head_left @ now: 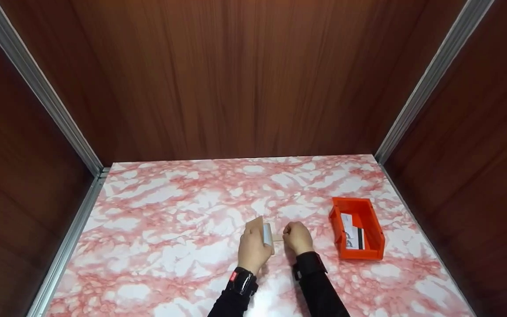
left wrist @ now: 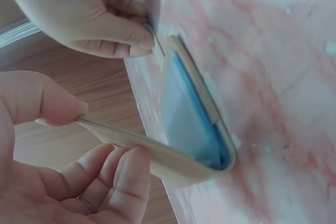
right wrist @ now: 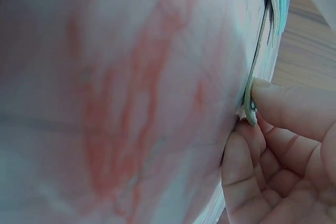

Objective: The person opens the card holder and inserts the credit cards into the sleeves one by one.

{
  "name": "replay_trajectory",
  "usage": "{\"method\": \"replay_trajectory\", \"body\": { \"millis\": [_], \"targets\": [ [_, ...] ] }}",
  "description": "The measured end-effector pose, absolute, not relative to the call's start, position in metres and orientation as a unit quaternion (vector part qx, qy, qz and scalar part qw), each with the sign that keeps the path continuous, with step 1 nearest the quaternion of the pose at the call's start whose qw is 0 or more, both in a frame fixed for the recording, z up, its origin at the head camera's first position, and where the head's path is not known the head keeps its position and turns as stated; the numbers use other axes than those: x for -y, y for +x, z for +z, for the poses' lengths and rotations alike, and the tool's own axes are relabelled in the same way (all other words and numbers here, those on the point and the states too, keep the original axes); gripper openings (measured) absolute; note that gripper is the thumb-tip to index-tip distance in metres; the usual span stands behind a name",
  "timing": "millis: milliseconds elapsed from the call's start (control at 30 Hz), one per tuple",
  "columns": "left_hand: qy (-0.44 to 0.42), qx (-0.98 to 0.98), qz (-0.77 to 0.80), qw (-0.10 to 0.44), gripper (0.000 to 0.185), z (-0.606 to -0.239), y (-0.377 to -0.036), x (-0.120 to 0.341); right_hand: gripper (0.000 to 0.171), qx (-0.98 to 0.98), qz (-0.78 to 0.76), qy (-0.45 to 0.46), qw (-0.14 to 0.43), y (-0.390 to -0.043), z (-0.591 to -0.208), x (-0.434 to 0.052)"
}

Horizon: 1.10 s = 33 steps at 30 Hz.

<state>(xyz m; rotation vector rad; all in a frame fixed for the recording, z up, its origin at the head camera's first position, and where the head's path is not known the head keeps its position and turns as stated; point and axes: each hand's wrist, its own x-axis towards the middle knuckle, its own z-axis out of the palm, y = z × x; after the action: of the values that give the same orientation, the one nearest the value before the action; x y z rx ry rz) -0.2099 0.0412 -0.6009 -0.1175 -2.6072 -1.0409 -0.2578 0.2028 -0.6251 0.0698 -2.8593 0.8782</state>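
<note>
The tan card sleeve [left wrist: 184, 145] stands on edge on the pink-marbled table [head_left: 170, 246], just in front of the person and between the two hands, with a pale blue-grey card [left wrist: 186, 114] showing in its open pocket. The left hand [head_left: 253, 248] has its grip closed on one flap of the sleeve, thumb on one face and curled fingers [left wrist: 126, 182] on the other, so that the sleeve is spread open toward the other hand. The right hand [head_left: 298, 237] lies just to the right of it, and its thumb and forefinger [right wrist: 289, 108] are pinched tight on a thin edge; whether that edge belongs to the card or to the sleeve's other flap cannot be told. The sleeve's long axis runs roughly from the left hand toward the right, so the pinched edge sits at the end nearest the right hand. Farther right, and apart from both hands, stands an orange bin [head_left: 370, 211] holding a few more cards [head_left: 353, 235]. Beyond it rise the wood-grain walls [head_left: 236, 79].
</note>
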Motion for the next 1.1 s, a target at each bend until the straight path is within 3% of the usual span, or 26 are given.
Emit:
{"method": "replay_trajectory", "body": {
  "millis": [367,600,833,1100],
  "targets": [
    [-0.009,0.912,-0.393,0.12,0.063,-0.592,-0.212,-0.03,0.011,0.954,0.289,0.025,0.072,-0.258,-0.623,-0.203],
    [0.018,0.91,-0.404,0.093,0.05,-0.588,-0.214,-0.021,0.01,0.955,0.288,0.023,0.067,-0.259,-0.625,-0.204],
    [0.015,0.904,-0.402,0.143,0.022,-0.596,-0.214,-0.01,0.011,0.953,0.291,0.024,0.075,-0.26,-0.628,-0.205],
    [0.016,0.891,-0.426,0.156,0.022,-0.598,-0.211,0.002,0.011,0.951,0.299,0.022,0.073,-0.26,-0.627,-0.205]
  ]
}}
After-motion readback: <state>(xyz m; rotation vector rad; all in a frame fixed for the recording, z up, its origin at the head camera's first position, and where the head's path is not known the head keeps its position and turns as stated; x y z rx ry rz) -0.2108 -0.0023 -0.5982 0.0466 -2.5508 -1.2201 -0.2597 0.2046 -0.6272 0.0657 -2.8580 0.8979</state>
